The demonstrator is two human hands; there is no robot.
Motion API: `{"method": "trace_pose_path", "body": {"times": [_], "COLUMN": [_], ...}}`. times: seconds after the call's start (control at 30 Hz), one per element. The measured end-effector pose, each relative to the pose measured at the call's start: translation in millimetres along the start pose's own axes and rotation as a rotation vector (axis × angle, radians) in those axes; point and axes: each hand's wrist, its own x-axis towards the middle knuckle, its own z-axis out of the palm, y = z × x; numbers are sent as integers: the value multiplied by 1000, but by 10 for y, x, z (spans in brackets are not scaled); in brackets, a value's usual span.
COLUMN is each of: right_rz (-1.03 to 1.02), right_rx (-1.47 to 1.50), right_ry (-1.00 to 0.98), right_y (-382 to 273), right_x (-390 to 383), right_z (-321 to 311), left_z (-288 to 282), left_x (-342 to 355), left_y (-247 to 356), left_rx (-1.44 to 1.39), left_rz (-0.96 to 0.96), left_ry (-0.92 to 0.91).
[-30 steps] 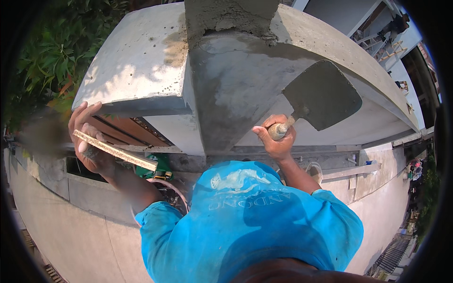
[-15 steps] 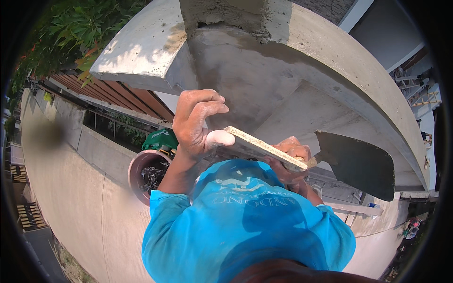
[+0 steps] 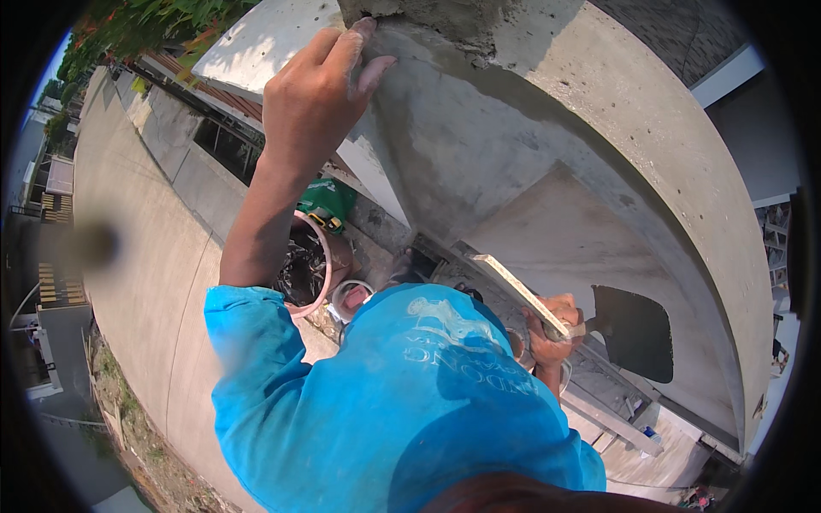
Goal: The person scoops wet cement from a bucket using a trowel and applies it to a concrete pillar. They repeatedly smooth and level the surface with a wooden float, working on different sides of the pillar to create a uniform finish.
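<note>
Head view: left hand [image 3: 310,101] raised to the mortar [image 3: 445,19], right hand [image 3: 547,347] holding trowel [image 3: 634,333] and board [image 3: 520,295]

The left hand has nothing visible in its grasp; its fingers bend forward and the thumb stands apart from them, leaving a gap. Its fingertips reach the lower edge of the rough grey mortar, though whether they actually press on it is hard to tell from this angle. Ahead and to the right of that hand spreads a smooth, damp-looking concrete face [image 3: 479,111], darker along its upper border.

Lower and well to the right of the left hand, the right hand is closed around the trowel's handle. The broad grey blade extends to the right of the knuckles. The thin board, with its pale, grainy edge, slants up and leftward from the same hand, its lower end against the fingers.

Below the left hand, beside its forearm, stands a pink bucket [image 3: 327,256] with black plastic inside. A green bag [image 3: 329,201] sits just beyond that bucket. Below the right hand runs a plank [image 3: 611,423]; leaves [image 3: 162,30] hang beyond the left hand, to its left.
</note>
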Motion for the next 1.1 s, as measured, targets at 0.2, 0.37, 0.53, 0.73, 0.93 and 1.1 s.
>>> {"method": "trace_pose_path", "body": {"times": [0.2,0.37,0.53,0.73,0.93,1.1], "right_rz": [-13,-21,-8,-16,-65,-41], "right_rx": [94,93,94,123,112,89], "right_ry": [-22,-20,-47,-22,-62,-91], "right_y": [71,78,56,49,64,102], "right_x": [63,85,106,105,84,66], "right_z": [6,-3,-26,28,-6,-89], "left_z": [-23,31,15,-131,-542,-781], "left_x": [81,79,54,10,-157,-593], "left_y": [-143,-178,-169,-53,97,336], "left_rx": [65,91,108,83,35,-68], "left_rz": [173,168,150,92,-18,-108], "left_ry": [-6,-32,4,26,-17,-232]}}
